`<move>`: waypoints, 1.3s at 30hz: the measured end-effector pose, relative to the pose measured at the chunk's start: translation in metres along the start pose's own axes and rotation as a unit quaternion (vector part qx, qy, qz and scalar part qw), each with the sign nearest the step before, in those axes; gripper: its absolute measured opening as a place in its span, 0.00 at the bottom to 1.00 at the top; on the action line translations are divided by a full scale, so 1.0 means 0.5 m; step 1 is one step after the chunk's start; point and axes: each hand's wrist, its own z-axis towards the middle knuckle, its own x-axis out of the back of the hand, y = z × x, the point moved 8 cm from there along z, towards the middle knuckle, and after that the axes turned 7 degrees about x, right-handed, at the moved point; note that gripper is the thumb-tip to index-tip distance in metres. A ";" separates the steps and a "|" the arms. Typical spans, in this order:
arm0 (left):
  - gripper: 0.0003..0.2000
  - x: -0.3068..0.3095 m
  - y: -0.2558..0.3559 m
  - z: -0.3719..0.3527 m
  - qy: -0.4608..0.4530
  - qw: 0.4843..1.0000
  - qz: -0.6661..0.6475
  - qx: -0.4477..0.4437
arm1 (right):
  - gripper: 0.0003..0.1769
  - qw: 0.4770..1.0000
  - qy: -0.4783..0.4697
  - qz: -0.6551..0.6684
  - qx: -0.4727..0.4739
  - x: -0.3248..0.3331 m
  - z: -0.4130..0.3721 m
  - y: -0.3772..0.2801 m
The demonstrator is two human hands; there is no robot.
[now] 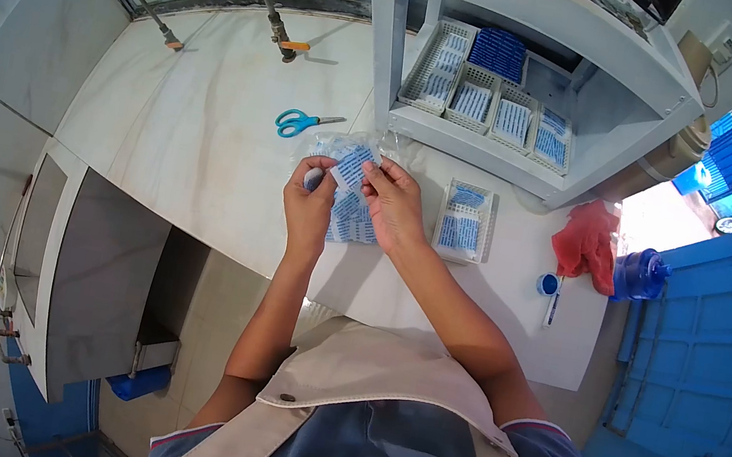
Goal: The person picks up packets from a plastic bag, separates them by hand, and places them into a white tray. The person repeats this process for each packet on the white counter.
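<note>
Between my hands is a small white sachet with blue printing (pixel 353 167). My right hand (pixel 395 207) pinches its right edge between thumb and fingers. At its left edge, my left hand (pixel 306 205) is closed with thumb and forefinger together. Below them on the table lies a clear plastic bag (pixel 350 220) holding several similar printed sachets. Just beyond the hands rest scissors with turquoise handles (pixel 296 123), their blades pointing right. A white basket (pixel 479 252) with more sachets stands to the right of my right hand.
A grey metal shelf (pixel 476 155) at the back holds several baskets of sachets, including a dark blue bundle (pixel 498 53). On the right are a red cloth (pixel 587 242), a small blue-topped container (pixel 549 283) and a blue water bottle (pixel 640 275). Gas taps (pixel 293 46) line the back.
</note>
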 end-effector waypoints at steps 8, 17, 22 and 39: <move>0.10 -0.009 0.008 -0.001 -0.047 0.990 0.135 -0.022 | 0.08 0.993 -0.050 -0.103 -0.002 0.004 0.005 -0.029; 0.14 -0.025 -0.037 0.018 -0.245 0.924 -0.220 0.196 | 0.19 0.967 -0.143 -0.207 0.036 -0.035 0.006 -0.101; 0.23 -0.048 -0.097 0.013 -0.122 0.924 -0.225 0.285 | 0.19 0.882 -0.205 -0.424 0.019 -0.063 -0.007 -0.099; 0.23 -0.137 -0.106 -0.011 -0.175 0.904 -0.254 0.296 | 0.24 0.734 -0.276 -0.586 0.204 -0.031 -0.077 -0.156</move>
